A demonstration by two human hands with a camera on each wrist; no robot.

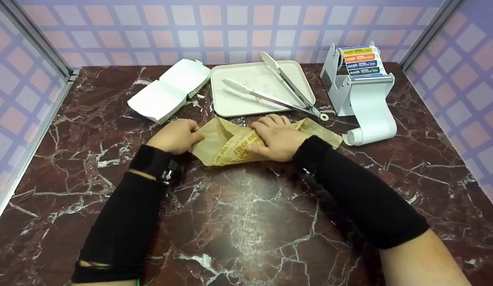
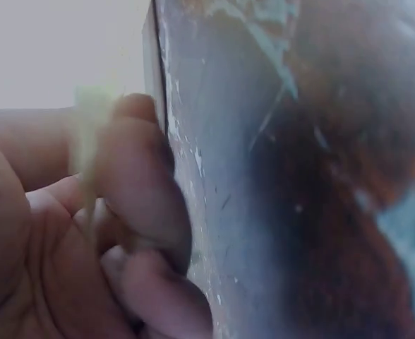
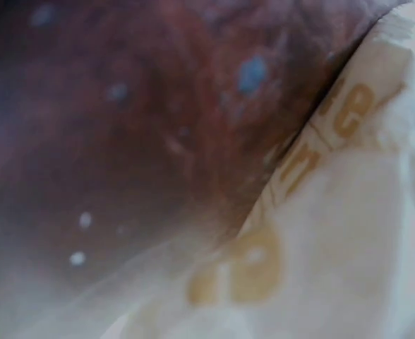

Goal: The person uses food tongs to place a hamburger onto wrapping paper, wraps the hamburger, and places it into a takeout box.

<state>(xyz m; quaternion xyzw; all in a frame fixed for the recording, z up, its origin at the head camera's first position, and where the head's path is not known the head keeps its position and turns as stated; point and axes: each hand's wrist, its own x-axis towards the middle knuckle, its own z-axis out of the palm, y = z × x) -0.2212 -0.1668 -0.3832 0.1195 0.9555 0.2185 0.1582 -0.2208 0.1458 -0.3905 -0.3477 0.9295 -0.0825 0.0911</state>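
Note:
A brown printed sheet of wrapping paper (image 1: 237, 147) lies folded over on the table, its two ends flaring out left and right. My left hand (image 1: 175, 136) pinches the paper's left end between thumb and fingers; in the left wrist view the fingers (image 2: 142, 187) are curled, with a blurred bit of paper (image 2: 87, 134) at them. Across the middle of the fold rests my right hand (image 1: 279, 138), palm down, fingers extended over the top and thumb along the near side. Close up in the right wrist view, the paper (image 3: 334, 219) shows large brown letters. Anything inside the fold is hidden.
Behind the left hand stands an opened white clamshell box (image 1: 159, 97). A cream tray (image 1: 230, 105) with metal tongs (image 1: 274, 101) on it lies behind the paper. To the right is a label dispenser (image 1: 337, 89), its white strip (image 1: 371, 113) curling onto the marble-patterned table (image 1: 246, 222).

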